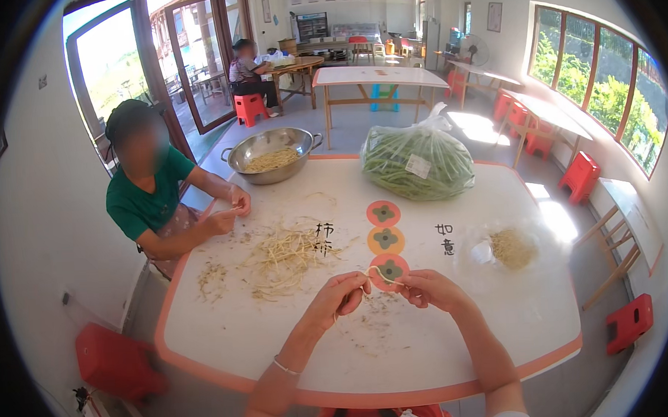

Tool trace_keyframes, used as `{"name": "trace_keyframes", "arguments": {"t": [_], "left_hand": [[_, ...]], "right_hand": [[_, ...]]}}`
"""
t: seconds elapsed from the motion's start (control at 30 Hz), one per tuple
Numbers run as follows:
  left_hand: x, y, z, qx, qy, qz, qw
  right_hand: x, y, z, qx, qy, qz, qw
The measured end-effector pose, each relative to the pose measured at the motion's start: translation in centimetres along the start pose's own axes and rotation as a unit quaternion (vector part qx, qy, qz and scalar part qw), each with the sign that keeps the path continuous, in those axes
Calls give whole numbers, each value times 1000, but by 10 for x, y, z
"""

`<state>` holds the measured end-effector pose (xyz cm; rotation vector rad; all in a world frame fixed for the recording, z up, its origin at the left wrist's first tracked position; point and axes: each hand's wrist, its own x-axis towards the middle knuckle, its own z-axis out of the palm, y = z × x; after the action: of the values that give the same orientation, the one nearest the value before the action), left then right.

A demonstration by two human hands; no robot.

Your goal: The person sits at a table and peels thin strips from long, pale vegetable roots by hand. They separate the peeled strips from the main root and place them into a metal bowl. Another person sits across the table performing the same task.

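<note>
My left hand [343,295] and my right hand [430,289] face each other over the near middle of a white table [429,344]. Between them a thin, pale root-like strand [383,274] curves upward, one part pinched in the fingers of each hand. Crumbs and dark bits lie on the tabletop beneath. To the left is a loose heap of similar pale strands [280,258], with a smaller pile of scraps [211,278] beside it. At the right, short pale pieces [512,248] lie on a clear plastic bag.
Across the table's left corner sits a co-worker [154,183], both hands on a strand. A steel two-handled basin [276,166] holds pale strands at the back. Near it stands a plastic bag of green vegetables [418,163]. Red stools [117,360] flank the table.
</note>
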<state>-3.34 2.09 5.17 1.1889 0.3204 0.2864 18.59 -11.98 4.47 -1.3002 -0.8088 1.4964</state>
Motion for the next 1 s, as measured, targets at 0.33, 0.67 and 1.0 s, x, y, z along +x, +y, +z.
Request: {"name": "trace_keyframes", "arguments": {"t": [0.33, 0.67, 1.0], "left_hand": [[1, -1, -1, 35, -2, -27, 999], [0, -8, -8, 216, 50, 8, 975], [-10, 7, 1, 281, 4, -1, 960]], "right_hand": [[9, 10, 3, -56, 1, -6, 998], [3, 9, 23, -83, 17, -13, 996], [-3, 2, 32, -59, 44, -44, 996]]}}
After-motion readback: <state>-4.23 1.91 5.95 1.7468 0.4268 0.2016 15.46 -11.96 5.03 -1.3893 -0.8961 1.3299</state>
